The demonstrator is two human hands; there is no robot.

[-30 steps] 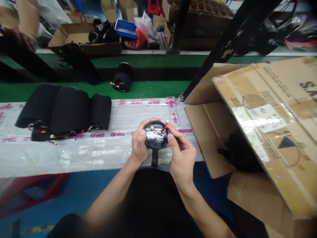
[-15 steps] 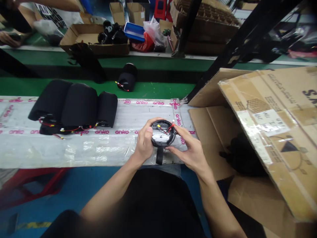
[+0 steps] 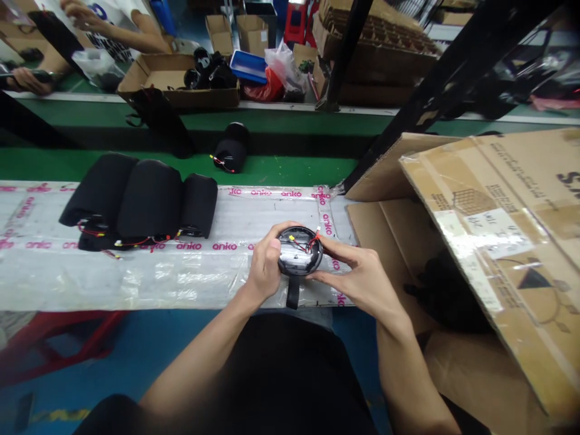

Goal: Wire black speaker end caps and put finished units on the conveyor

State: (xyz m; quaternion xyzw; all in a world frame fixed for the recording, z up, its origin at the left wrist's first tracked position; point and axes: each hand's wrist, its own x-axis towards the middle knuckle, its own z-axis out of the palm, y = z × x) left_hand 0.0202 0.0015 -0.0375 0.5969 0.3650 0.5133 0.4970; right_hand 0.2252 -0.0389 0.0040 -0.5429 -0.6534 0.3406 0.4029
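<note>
Black cylinder point(image 3: 298, 261) | left fingers point(image 3: 272, 254), right fingers point(image 3: 339, 249) grasping sides | bench edge point(image 3: 181, 306) near | rolls point(image 3: 149, 202) apart

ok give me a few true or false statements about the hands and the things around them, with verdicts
1. The left hand and right hand both touch the round black housing. True.
2. The strap below the housing is red. False: the strap is black.
3. A yellow connector shows within the housing's outline. True.
4. The row of black-covered cylinders lies to the right of the hands. False: the black-covered cylinders lie to the left.
5. A large cardboard box is to the right of the hands. True.
6. The "anko" lettering is green. False: the "anko" lettering is pink.
</note>
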